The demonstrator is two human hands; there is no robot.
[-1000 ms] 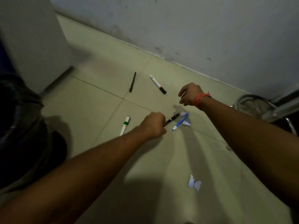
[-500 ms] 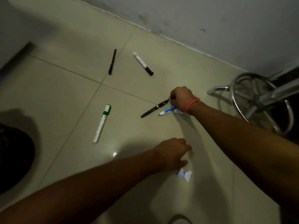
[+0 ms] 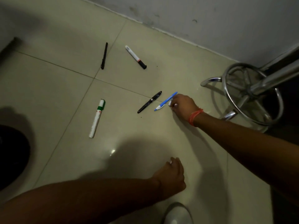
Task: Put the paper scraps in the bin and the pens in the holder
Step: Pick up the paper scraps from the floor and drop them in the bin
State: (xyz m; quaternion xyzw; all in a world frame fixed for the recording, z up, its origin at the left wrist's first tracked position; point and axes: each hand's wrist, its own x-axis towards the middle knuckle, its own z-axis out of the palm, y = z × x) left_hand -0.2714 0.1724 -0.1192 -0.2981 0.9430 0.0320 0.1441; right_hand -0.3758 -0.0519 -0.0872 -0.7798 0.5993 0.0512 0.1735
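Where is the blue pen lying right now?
In the head view the blue pen lies on the floor tiles right of centre, just right of the black fountain pen, with the right hand at its far end.

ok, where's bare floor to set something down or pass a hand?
Free: the tile left of the green marker, and between it and the left hand. Crowded: black pen, blue pen and right hand bunch together by the stool base.
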